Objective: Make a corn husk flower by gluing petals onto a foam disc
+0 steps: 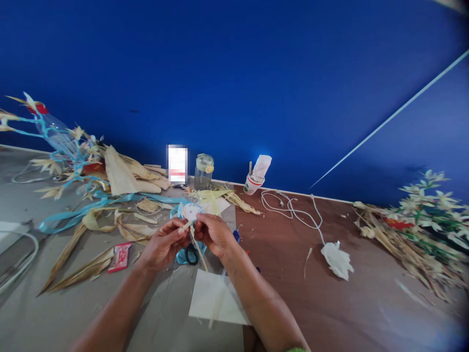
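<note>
Near the middle of the view, my left hand (166,244) pinches a thin pale strip (187,226), apparently corn husk. My right hand (212,233) meets it from the right, its fingers closed on the same small piece, which has a greenish-blue part between the fingertips. A narrow pale stem (200,252) hangs down below the fingers. Behind the hands lies a white and light-blue bundle (189,211). The dark handle of a pair of scissors (191,254) shows below them on blue material. Fingertips partly hide the held piece.
Dried husks (124,171) and blue ribbon (73,215) spread over the left side. A glass jar (203,172) and a paper cup (253,184) stand by the blue wall. White paper (216,298) lies in front, a white cable (308,220) to the right, and flower stems (406,244) far right.
</note>
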`<state>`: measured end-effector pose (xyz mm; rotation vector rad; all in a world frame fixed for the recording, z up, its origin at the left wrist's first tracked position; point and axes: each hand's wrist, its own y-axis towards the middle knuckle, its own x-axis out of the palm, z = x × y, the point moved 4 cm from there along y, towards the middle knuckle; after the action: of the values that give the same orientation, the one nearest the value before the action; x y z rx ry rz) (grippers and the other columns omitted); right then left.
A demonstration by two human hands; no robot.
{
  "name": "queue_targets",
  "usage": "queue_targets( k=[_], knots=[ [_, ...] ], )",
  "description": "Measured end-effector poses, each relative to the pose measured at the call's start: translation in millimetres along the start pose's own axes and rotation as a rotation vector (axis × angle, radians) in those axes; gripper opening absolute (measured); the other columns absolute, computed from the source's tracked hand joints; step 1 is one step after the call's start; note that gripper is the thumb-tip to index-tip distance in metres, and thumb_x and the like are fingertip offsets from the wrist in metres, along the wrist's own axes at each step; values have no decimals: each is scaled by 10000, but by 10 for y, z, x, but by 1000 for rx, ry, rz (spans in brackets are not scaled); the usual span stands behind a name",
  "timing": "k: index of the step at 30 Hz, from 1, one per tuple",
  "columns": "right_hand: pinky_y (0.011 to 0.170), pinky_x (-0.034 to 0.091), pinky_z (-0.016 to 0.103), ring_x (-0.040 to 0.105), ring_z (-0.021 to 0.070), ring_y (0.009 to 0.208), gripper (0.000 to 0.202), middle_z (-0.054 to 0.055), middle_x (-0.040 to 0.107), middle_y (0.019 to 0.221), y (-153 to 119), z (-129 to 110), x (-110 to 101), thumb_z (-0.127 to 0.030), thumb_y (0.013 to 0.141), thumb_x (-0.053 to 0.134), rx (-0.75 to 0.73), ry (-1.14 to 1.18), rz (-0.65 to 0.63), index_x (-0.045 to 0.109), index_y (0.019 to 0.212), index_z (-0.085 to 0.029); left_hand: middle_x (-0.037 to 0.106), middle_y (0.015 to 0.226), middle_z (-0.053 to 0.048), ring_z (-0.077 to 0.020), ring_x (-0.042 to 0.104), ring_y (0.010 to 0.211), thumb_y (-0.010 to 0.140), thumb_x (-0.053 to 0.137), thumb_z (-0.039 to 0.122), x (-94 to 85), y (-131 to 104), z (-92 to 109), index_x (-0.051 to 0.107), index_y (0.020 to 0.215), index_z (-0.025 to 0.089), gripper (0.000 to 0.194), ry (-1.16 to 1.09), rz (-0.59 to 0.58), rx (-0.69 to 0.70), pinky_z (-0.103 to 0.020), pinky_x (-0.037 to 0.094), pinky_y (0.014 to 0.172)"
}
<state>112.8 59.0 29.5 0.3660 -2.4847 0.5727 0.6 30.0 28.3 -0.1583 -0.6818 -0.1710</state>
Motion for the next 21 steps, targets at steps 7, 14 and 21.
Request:
queue_targets(
  k=[7, 14, 21],
  knots=[
    [482, 358, 217, 448, 76, 472, 223, -41, 525, 533, -48, -71, 18, -272, 563, 756, -10, 84, -29, 574, 633, -165, 486, 534, 37, -48, 410, 465, 603, 777, 213, 35, 1, 22, 595, 592, 138, 197, 4, 31, 5, -184, 375, 467],
    [510, 377, 211, 482, 77, 492, 283, -25, 586, 571, -159, -139, 124, -333, 553, 770, -34, -24, -88, 608, 695, -150, 525, 550, 30, -64, 482, 501, 607, 780, 241, -2, 14, -32, 621, 623, 144, 187, 50, 36, -16, -182, 402, 488],
    [498, 373, 209, 465, 71, 466, 245, -27, 572, 514, -134, -78, 103, -282, 536, 773, -35, -52, -29, 573, 584, -149, 506, 520, 30, -63, 440, 475, 615, 773, 262, 27, 27, -44, 630, 611, 143, 186, 93, -2, 18, -180, 350, 452]
  ],
)
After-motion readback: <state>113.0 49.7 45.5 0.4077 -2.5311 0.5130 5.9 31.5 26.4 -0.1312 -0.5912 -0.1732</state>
